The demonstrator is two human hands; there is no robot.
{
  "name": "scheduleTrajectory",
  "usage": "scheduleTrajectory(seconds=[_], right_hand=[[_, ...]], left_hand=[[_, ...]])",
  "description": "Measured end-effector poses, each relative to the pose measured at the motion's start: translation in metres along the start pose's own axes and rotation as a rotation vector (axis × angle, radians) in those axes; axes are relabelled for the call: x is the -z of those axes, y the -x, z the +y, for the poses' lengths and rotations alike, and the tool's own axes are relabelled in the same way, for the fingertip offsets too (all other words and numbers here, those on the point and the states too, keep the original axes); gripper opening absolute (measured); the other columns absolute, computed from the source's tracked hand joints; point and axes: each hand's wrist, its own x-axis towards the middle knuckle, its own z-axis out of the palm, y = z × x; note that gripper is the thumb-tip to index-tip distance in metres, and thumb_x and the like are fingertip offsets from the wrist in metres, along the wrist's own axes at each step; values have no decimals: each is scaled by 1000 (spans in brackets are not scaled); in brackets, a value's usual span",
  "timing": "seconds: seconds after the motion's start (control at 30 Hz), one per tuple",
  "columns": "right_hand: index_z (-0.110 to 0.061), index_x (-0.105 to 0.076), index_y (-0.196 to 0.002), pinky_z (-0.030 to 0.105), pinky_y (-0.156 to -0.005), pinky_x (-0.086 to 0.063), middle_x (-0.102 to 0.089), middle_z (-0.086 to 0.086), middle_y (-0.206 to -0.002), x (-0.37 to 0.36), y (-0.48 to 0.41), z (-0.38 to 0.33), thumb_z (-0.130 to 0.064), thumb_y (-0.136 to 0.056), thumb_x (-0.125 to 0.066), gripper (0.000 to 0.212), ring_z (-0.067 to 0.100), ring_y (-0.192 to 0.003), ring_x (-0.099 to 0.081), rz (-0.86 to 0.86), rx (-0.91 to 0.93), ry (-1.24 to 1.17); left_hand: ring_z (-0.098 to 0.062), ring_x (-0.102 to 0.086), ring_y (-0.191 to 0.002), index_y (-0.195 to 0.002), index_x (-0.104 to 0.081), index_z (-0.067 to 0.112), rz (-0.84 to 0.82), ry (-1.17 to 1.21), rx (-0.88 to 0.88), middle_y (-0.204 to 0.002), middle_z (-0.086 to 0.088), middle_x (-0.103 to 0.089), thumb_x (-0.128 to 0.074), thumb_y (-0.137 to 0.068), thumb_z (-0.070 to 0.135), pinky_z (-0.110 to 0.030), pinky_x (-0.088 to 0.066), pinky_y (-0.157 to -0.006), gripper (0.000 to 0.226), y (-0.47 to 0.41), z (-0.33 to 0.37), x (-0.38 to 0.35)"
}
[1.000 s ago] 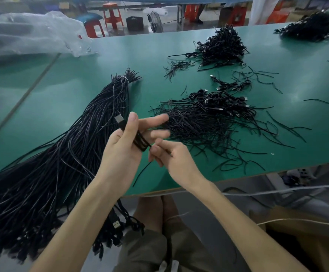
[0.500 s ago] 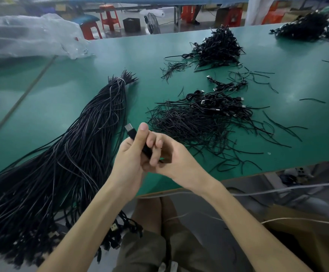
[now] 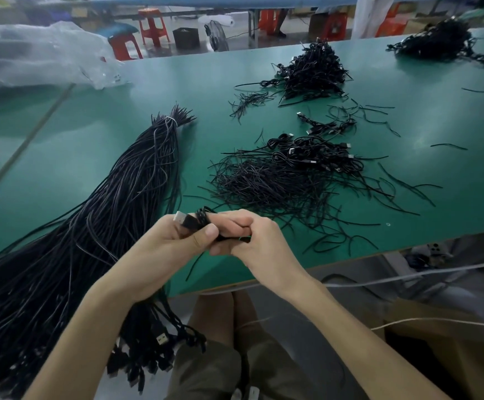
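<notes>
Just below the middle of the frame, over the near edge of the green desk [image 3: 90, 145], both hands meet on one small coiled cable [image 3: 203, 219]. The left hand [image 3: 171, 249] grips the coil, its fingers [image 3: 206, 231] curled round it, the thumb pressed across the loops, and the silver plug [image 3: 179, 217] poking out on the left side. The right hand [image 3: 261, 249] closes against the other end of the coil, fingers [image 3: 235, 223] curled tight and pinching what looks like a thin black tie [image 3: 197, 262], whose loose tail hangs down below the hands. Whether the tie is already twisted shut is hidden by the fingers.

The coiling of this cable looks done, and the binding seems to be the step in hand. After that the coil would need setting down with the others.

As for the whole job, a modest share appears finished. A cluster of finished coils [image 3: 316, 151] lies right of centre, on the far side of a heap of loose ties [image 3: 264, 183], and a further heap [image 3: 313, 70] sits toward the upper middle. Much remains: the thick bundle of straight cables [image 3: 137, 197] fills the left of the frame, running off the desk edge at lower left, with plenty of ties on hand. A clear plastic bag [image 3: 33, 53] lies at upper left.
</notes>
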Motion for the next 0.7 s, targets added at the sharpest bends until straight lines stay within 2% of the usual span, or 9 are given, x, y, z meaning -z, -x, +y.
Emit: scheduleTrajectory(seconds=[0.1, 0.2, 0.3, 0.37, 0.47, 0.53, 0.63, 0.7], right_hand=[[-27, -76, -113, 28, -84, -60, -73, -1, -114, -4, -2, 0, 15, -81, -66, 54, 16, -103, -72, 34, 18, -45], [-27, -73, -115, 36, -93, -58, -72, -4, -115, -4, -1, 0, 9, -84, -70, 48, 13, -108, -69, 40, 22, 6], [-24, -71, -123, 26, -97, -52, -69, -9, -117, -2, 4, -2, -18, -85, -81, 39, 6, -112, -63, 3, 44, 73], [-20, -68, -127, 25, -98, -49, -67, -8, -117, 0, 6, -2, -26, -87, -80, 43, 5, -113, -61, 0, 49, 143], [-12, -66, -130, 28, -96, -49, -66, -2, -116, 3, 6, 2, -6, -90, -72, 42, 8, -108, -60, 17, 93, 294], [-8, -64, -132, 23, -92, -48, -64, 2, -114, 5, 5, 4, 8, -88, -63, 47, 12, -105, -59, 24, 126, 383], [-6, -63, -133, 14, -88, -45, -64, 4, -114, 9, 2, 7, 11, -87, -62, 50, 10, -104, -58, 57, 156, 425], [-6, -64, -132, 12, -85, -44, -65, 2, -113, 9, 0, 7, 9, -87, -63, 47, 6, -100, -57, 70, 162, 434]], left_hand=[[-33, -61, -129, -115, -76, 5, 118, -37, -56, -127, -15, -71, -57, -104, 17, -44, -51, -106, 25, 0, 4, -12], [-36, -67, -119, -108, -78, 6, 285, -9, -113, -118, -17, -74, -60, -102, 16, -48, -56, -99, 21, 3, -5, -28], [-37, -70, -113, -99, -79, 10, 410, 76, -133, -112, -18, -75, -62, -98, 21, -46, -57, -98, 20, 8, -12, -38], [-38, -70, -111, -95, -77, 6, 448, 99, -128, -109, -20, -75, -63, -98, 18, -46, -57, -98, 19, 8, -16, -41], [-37, -70, -108, -96, -75, 0, 472, -4, -111, -103, -18, -75, -62, -97, 14, -52, -57, -97, 19, 6, -21, -44], [-33, -71, -104, -98, -76, 4, 499, -64, -105, -101, -12, -75, -64, -96, 17, -51, -58, -95, 18, 3, -22, -47], [-26, -71, -105, -99, -78, 9, 553, -154, -103, -102, -5, -74, -66, -94, 20, -47, -58, -94, 17, -3, -19, -52], [-23, -69, -104, -97, -78, 12, 565, -205, -95, -101, -4, -71, -65, -96, 22, -45, -57, -93, 17, -6, -17, -54]])
